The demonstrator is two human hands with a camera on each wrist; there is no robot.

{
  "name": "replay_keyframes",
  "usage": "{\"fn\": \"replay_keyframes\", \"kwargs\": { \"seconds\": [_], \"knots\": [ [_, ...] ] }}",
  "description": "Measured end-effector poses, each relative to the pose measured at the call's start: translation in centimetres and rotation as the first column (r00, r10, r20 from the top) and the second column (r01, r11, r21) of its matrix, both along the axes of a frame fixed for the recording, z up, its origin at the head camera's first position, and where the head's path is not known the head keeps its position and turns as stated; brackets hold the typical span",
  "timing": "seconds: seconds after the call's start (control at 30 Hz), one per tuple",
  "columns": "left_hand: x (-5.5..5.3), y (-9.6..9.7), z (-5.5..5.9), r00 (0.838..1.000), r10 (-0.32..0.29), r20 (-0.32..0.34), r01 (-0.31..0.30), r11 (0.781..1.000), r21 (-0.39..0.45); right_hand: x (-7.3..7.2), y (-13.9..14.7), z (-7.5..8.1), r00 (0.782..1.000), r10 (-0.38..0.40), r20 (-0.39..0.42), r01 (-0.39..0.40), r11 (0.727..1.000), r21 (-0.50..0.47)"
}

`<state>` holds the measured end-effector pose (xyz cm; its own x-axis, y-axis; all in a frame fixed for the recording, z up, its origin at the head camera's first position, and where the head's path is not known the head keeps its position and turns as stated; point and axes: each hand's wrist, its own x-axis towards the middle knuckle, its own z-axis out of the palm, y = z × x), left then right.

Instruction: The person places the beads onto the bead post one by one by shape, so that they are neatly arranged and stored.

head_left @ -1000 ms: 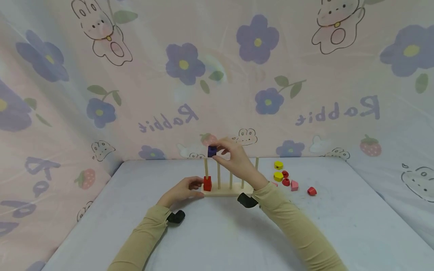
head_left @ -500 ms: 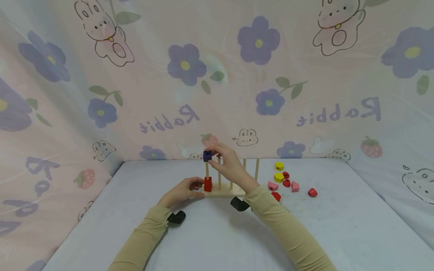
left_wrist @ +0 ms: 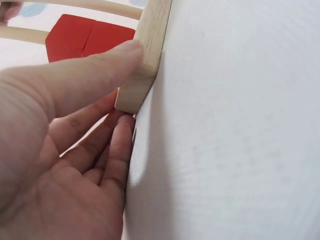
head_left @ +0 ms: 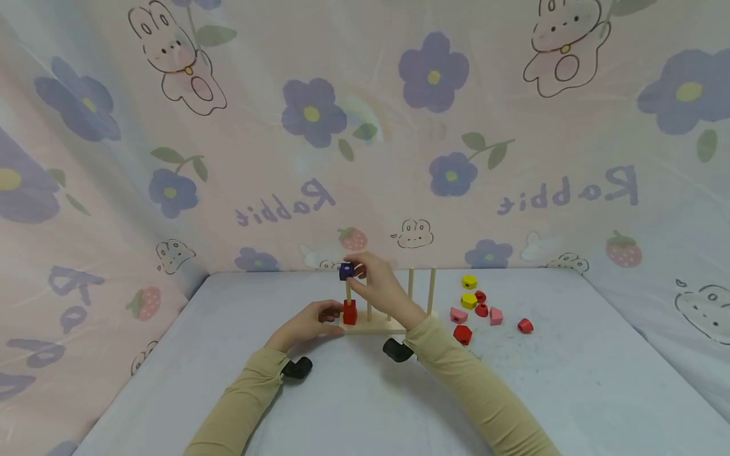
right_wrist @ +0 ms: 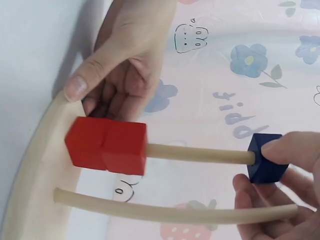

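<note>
My right hand (head_left: pixel 373 283) pinches a dark blue wooden bead (right_wrist: pixel 265 157) between thumb and fingers. The bead is at the top of the leftmost peg (right_wrist: pixel 200 153), whose tip meets its underside; how far the peg enters cannot be seen. Two red angular beads (right_wrist: pixel 106 145) sit stacked at the foot of that peg. Low on the left, my left hand (head_left: pixel 305 323) grips the end of the pegboard's wooden base (left_wrist: pixel 145 55), thumb on the near side and fingers around the end.
More upright pegs (head_left: pixel 431 291) stand along the base. To its right on the white table (head_left: pixel 570 380) lie loose beads: yellow (head_left: pixel 469 300), pink (head_left: pixel 496 316) and red (head_left: pixel 462 334). A patterned curtain (head_left: pixel 365 158) rises behind.
My right hand has moved left and down, bringing the blue bead from beside the leftmost peg onto its tip. The left hand has stayed at the base.
</note>
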<state>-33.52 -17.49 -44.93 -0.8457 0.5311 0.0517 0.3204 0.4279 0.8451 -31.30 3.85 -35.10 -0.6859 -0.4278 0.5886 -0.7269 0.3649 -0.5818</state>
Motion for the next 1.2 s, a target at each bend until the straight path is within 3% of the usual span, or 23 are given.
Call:
{"fn": "replay_keyframes", "kwargs": {
  "seconds": [0.23,0.43,0.57,0.83,1.2],
  "knots": [
    [0.1,0.0,0.2,0.999,0.015,0.030,-0.015,1.000,0.005,0.3,-0.5,-1.7,0.982,-0.037,0.186,0.059,0.992,-0.113],
    [0.4,0.1,0.3,0.999,0.024,0.023,-0.024,1.000,-0.010,0.7,-0.8,-3.1,0.963,-0.064,0.262,0.118,0.974,-0.195],
    [0.6,0.1,0.4,1.000,0.024,0.018,-0.024,1.000,-0.018,0.6,-0.8,-4.3,0.945,-0.076,0.319,0.140,0.973,-0.181],
    [0.7,0.2,0.5,1.000,-0.005,-0.001,0.005,1.000,0.017,0.7,-0.6,-5.6,0.934,-0.080,0.348,0.136,0.981,-0.140],
    [0.8,0.1,0.6,1.000,0.014,-0.005,-0.014,1.000,-0.007,3.0,1.5,-5.2,0.954,-0.069,0.290,0.104,0.989,-0.108]
  ]
}}
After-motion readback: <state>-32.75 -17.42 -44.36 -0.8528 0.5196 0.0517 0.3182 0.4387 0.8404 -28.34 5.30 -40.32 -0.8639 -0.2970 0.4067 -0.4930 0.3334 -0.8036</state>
